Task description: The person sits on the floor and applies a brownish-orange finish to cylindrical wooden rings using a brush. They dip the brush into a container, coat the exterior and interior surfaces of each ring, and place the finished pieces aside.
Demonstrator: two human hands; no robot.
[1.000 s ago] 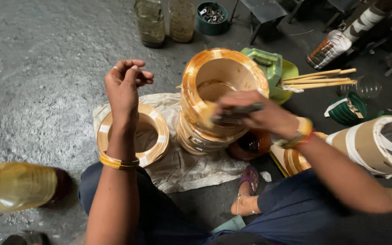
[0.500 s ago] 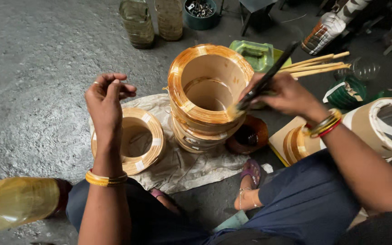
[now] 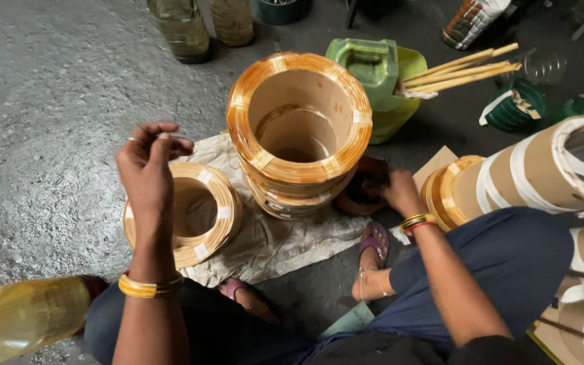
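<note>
Right, calling it as it sits on my feed.

Left hand: my left hand (image 3: 149, 169) is raised at centre left of the frame, fingertips pinched together, possibly on a fine thread, though I can't make one out at this size.

Right hand: my right hand (image 3: 400, 192) is low at centre right, reaching down behind the tall stack toward a dark round dish (image 3: 363, 192); its fingers are hidden from me, so curled or spread I cannot tell.

Tall stack: the stacked copper coils (image 3: 299, 128) stand upright in the middle of the frame on a crumpled cloth (image 3: 285, 240), banded with pale tape tabs.

Flat coil: a single flat coil (image 3: 194, 213) lies on the same cloth just below the left hand, apart from the stack.

Surroundings: green can (image 3: 373, 71) with wooden sticks (image 3: 461, 71) at upper right, paper-wrapped rolls (image 3: 542, 169) at right, a yellow bottle (image 3: 25, 321) at lower left.

Doing it well: my read is to keep the pinch steady and clear of the stack's rim, and move the low hand slowly so the stack isn't nudged.
</note>
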